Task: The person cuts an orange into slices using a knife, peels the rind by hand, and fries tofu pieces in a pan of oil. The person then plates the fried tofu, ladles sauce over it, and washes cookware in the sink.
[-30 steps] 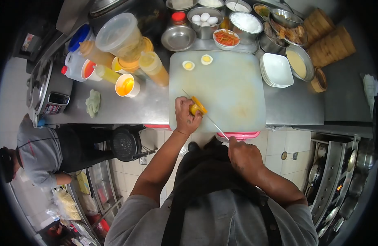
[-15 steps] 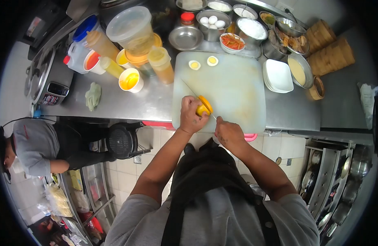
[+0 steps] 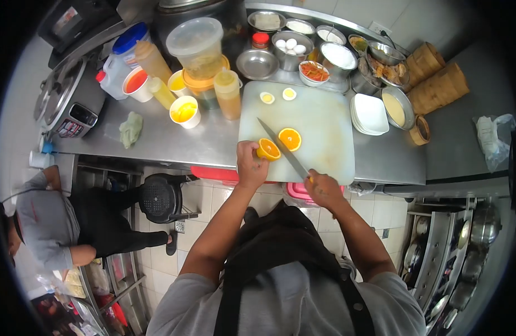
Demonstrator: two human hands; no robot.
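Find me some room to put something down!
Bare: the white rectangular cutting board right of the loose round orange half, and the grey steel counter between the crumpled pale cloth and board. Crowded: behind the board, with round metal bowls.

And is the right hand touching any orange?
Apart. The head view shows the right hand holding the knife, with bare cutting board between that hand and both orange halves.
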